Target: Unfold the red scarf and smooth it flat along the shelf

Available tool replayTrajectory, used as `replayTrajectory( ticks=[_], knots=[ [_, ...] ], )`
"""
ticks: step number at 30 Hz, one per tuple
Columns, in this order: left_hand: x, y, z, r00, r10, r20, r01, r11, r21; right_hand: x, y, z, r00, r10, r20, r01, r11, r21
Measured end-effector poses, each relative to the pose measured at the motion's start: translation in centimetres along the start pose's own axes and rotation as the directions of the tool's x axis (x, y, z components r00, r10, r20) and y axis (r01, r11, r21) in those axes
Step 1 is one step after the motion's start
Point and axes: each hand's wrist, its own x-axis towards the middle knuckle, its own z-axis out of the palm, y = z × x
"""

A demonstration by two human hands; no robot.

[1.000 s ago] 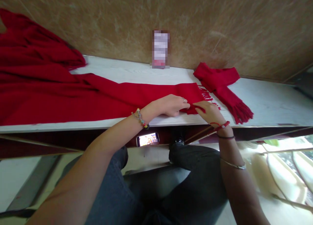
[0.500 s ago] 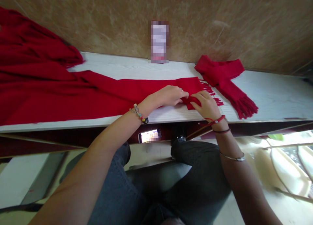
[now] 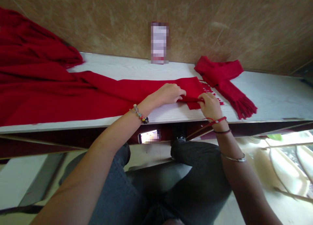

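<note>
A long red scarf (image 3: 93, 97) with a fringe (image 3: 209, 89) at its right end lies along the white table. My left hand (image 3: 170, 93) pinches its near edge a little short of that end. Close to the fringe, my right hand (image 3: 211, 104) has thumb and fingers closed on the same edge, where the cloth is folded over. A small flap of red cloth shows below the fold between my hands. Just right of my right hand rests a second red scarf (image 3: 217, 73), folded into a crossed shape with its fringe toward me.
The white table (image 3: 276, 94) is narrow and runs against a brown marbled wall (image 3: 97, 22). More red cloth (image 3: 31, 39) is heaped at the left. A blurred card (image 3: 159, 42) stands at the wall. Below the table edge lies a lit phone (image 3: 148, 136).
My right hand has shifted slightly right along the scarf's edge, and the fold beneath it lies flatter and longer. My left hand has moved slightly left.
</note>
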Motion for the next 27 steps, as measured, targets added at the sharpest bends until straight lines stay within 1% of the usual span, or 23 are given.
replayTrajectory(
  ticks=[3,6,12,16,20,23,27],
  knots=[
    [0.0,-0.1,0.1,1.0,-0.008,0.007,0.008,1.0,-0.013,0.0,0.4,0.0,1.0,0.004,0.012,-0.004,1.0,-0.001],
    [0.0,0.0,0.0,1.0,-0.015,0.021,0.015,1.0,-0.024,0.1,0.6,-0.2,0.999,-0.02,0.035,0.02,1.0,-0.009],
    [-0.2,0.2,-0.5,0.999,-0.013,0.034,0.013,1.0,-0.009,0.1,0.4,-0.9,0.997,-0.042,0.057,0.044,0.998,-0.032],
    [-0.4,0.8,-0.7,0.999,0.049,0.011,-0.049,0.999,-0.008,0.0,0.2,-1.0,0.997,-0.052,0.051,0.054,0.997,-0.048],
    [-0.3,1.4,-0.6,0.994,0.106,-0.03,-0.106,0.994,0.023,-0.1,0.5,-0.9,0.997,-0.075,0.013,0.075,0.997,-0.03],
    [-0.2,1.4,-0.4,0.991,0.131,-0.029,-0.128,0.989,0.076,0.0,1.1,-1.0,0.994,-0.107,0.009,0.107,0.994,-0.022],
    [-0.3,1.4,-0.2,0.972,0.227,-0.064,-0.217,0.967,0.132,-0.1,2.6,-1.4,0.993,-0.119,-0.008,0.119,0.992,-0.031]
  ],
)
